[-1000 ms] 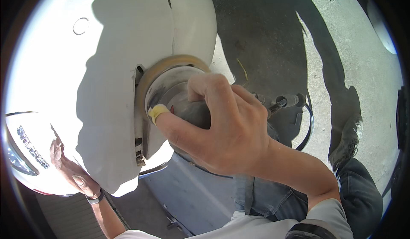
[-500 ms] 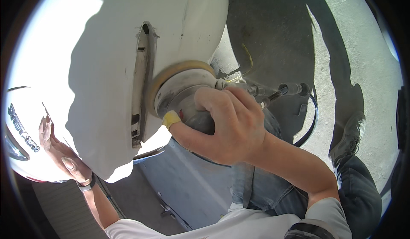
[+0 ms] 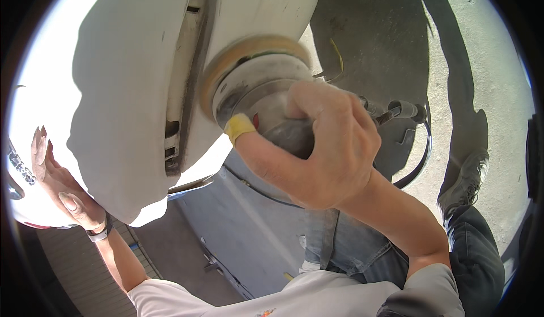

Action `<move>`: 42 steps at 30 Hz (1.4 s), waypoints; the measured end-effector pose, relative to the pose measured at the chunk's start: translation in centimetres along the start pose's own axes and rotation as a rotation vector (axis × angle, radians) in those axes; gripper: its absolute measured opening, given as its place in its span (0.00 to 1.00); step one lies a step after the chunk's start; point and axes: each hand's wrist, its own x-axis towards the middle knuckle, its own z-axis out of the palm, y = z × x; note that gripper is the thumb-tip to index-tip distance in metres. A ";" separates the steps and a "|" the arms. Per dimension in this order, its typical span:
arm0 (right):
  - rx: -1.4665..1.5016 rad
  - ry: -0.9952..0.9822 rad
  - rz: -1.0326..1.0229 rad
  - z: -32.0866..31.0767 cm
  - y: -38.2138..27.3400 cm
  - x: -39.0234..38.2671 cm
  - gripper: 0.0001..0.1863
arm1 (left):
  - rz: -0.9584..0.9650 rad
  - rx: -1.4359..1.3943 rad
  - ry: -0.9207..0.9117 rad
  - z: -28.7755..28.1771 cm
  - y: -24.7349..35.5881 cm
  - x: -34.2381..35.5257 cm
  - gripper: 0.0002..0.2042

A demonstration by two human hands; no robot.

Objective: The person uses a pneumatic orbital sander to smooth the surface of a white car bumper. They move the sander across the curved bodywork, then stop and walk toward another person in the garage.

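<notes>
My right hand (image 3: 331, 147) is wrapped round the top of a round grey orbital sander (image 3: 266, 98), with yellow tape on one fingertip. The sander's tan pad (image 3: 224, 62) lies against the white car bumper (image 3: 130, 90), just right of a long slot (image 3: 187, 84) in it. The pad's rim is blurred. An air hose fitting (image 3: 396, 111) trails from the sander to the right. On the left, my left hand (image 3: 65, 189), with a band on its wrist, rests flat against the sunlit white bodywork, fingers stretched out and holding nothing.
A black hose (image 3: 416, 172) curves down beside my leg. Concrete floor (image 3: 374, 39), partly shaded, lies to the right, with a thin yellow strand (image 3: 340, 59) on it. My shoe (image 3: 467, 178) is planted there. A grey panel (image 3: 243, 226) stands below the bumper.
The sander and my right hand have moved up and a little right in the view, the sander now higher along the slot. The bumper and my left hand appear shifted slightly left.
</notes>
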 end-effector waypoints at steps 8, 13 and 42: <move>0.067 -0.073 -0.029 1.0 -2.7 -1.2 0.13 | -0.002 -0.010 -0.006 -0.1 -0.6 -0.3 0.45; 0.060 -0.074 0.067 0.3 -0.6 -0.5 0.08 | 0.028 -0.010 -0.057 -0.4 -0.7 -0.1 0.41; 0.060 -0.141 0.194 -4.1 6.1 9.6 0.19 | -0.156 -0.096 0.056 -0.1 -0.3 -2.9 0.41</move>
